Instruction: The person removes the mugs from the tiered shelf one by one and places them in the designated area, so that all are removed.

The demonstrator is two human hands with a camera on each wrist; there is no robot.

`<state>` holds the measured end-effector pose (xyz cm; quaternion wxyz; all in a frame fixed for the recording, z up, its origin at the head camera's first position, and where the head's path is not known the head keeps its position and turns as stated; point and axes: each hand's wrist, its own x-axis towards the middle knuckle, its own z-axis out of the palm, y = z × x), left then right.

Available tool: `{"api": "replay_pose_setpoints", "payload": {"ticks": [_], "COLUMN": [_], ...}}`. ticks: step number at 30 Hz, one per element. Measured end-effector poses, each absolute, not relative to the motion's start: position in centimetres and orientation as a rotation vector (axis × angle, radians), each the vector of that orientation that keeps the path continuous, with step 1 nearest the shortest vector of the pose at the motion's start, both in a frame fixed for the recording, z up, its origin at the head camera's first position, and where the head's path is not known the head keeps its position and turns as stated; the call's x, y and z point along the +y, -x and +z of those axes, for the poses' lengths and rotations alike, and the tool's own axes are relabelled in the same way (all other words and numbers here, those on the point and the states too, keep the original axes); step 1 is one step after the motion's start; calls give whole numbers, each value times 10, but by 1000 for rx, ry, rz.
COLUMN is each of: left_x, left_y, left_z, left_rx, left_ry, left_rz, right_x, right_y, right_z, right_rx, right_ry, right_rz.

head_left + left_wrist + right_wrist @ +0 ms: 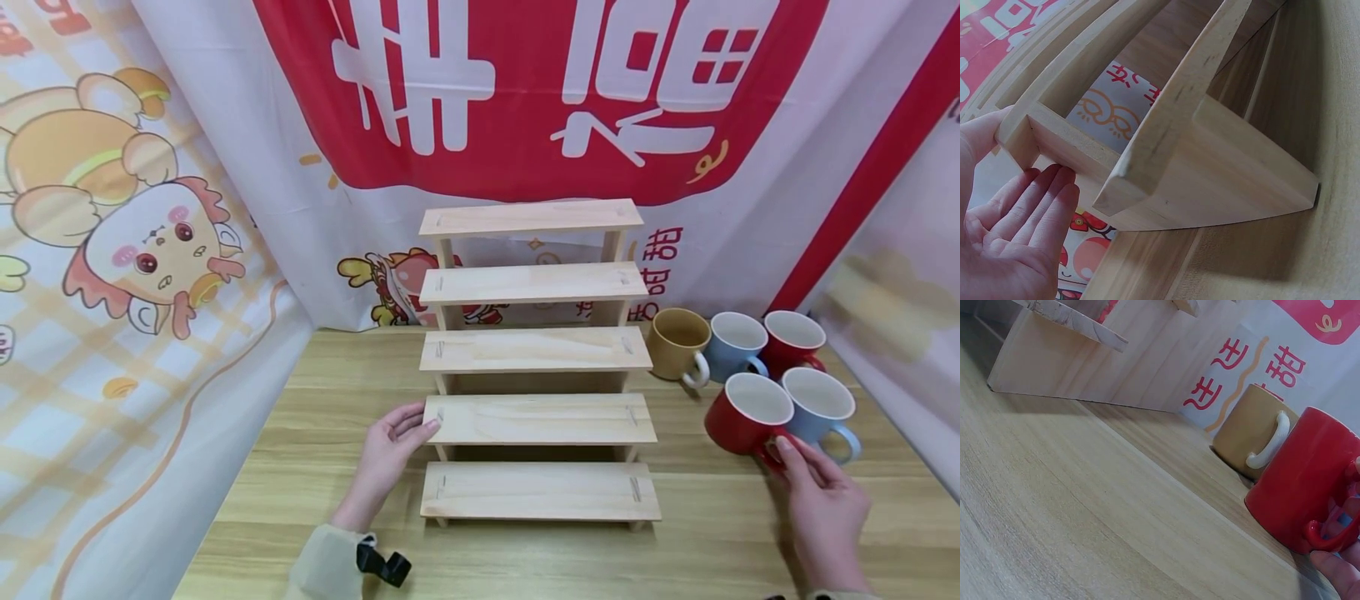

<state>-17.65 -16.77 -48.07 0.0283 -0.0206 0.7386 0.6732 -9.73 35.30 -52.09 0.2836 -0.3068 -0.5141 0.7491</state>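
Observation:
A stepped wooden shelf (538, 420) with several pale boards stands on the table. At the left end of its second-lowest board, my left hand (395, 439) holds on, thumb above and fingers below. The left wrist view shows that hand (1019, 219) with fingertips against the shelf's side panel. On the right, my right hand (823, 498) pinches the handle of a red mug (738, 427) with a white inside. The mug (1304, 481) looks upright in the head view; whether its base touches the table I cannot tell. Most of the right hand is out of the right wrist view.
Behind the red mug are a mustard mug (670, 350) with a white handle, a light blue mug (727, 354) and another red mug (783, 354). A second light blue mug (813, 412) stands close at its right. Printed cloth (232, 125) hangs around the wooden table (337, 375).

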Motion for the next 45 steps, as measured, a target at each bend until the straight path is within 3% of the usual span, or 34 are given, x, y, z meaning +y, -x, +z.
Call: {"api": "replay_pose_setpoints", "payload": {"ticks": [45], "left_x": [-167], "left_y": [175], "left_z": [-480], "left_rx": [2255], "left_ry": [38], "left_rz": [2114], "right_x": [367], "right_y": [100], "right_z": [-522], "right_rx": [-1322], "right_ry": [830], "right_rz": [2027]}}
